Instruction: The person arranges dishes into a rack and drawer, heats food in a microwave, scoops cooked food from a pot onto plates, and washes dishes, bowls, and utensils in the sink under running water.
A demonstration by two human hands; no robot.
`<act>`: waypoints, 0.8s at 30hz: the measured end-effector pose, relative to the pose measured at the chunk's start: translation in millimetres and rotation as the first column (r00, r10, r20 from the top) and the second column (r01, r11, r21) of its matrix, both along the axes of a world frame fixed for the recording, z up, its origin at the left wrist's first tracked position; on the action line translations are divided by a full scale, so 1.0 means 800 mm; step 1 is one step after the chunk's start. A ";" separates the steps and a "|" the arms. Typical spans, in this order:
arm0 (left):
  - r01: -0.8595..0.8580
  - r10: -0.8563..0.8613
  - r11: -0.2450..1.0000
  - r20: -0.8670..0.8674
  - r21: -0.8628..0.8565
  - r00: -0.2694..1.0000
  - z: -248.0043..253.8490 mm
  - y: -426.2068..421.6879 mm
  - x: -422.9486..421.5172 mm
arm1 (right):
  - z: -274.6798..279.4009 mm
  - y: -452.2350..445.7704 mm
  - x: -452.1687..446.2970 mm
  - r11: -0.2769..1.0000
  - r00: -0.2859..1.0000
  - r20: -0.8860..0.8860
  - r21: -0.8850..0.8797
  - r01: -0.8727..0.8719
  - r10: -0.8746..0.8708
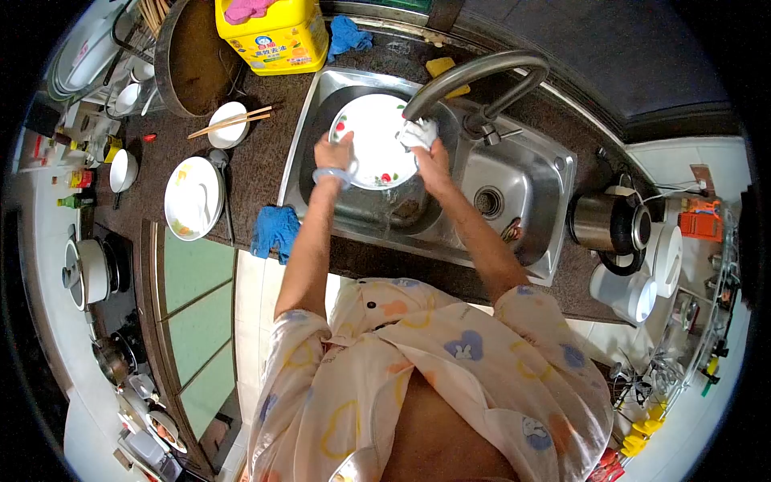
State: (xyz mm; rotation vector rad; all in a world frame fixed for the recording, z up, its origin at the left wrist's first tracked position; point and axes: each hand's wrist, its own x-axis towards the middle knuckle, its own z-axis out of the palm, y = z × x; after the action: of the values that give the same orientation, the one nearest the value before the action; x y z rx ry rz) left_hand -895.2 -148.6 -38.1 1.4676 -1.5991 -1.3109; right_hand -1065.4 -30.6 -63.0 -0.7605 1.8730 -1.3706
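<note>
A round white plate with red flowers and green leaves on its rim [373, 145] is held over the left basin of the steel sink [296, 173]. My left hand [334, 156] grips its left edge, with a pale bangle on the wrist. My right hand [432, 163] is closed on a white cloth [419, 132] that touches the plate's right side. The curved faucet [458, 79] reaches over that side of the plate. Water runs below the plate in the basin.
Left of the sink are a bowl with chopsticks [228, 133], stacked plates [193, 197], a ladle, a blue cloth [275, 233] and a large pan [197, 64]. A yellow jug [273, 36] stands behind. To the right are a drain basin [514, 173] and a kettle [604, 222].
</note>
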 end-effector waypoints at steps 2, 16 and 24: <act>-0.155 0.147 0.986 0.114 0.060 0.982 -0.032 0.035 -0.008 | -0.003 0.006 0.024 0.972 0.888 0.424 -0.066 0.227 -0.178; 0.507 -0.504 0.862 0.112 0.003 0.856 -0.010 0.000 0.049 | -0.065 -0.026 -0.039 0.979 0.928 -0.311 0.049 -0.200 0.205; 0.733 -0.556 0.663 0.756 0.153 0.345 0.050 -0.033 -0.013 | 0.108 -0.073 0.020 0.688 0.210 -0.773 0.362 -0.629 0.599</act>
State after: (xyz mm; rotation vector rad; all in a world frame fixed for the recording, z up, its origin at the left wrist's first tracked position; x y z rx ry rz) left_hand -905.9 -174.7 1.8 1.3239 -3.0624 -0.7852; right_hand -1049.5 -89.0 23.5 -2.2680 1.7675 -0.4185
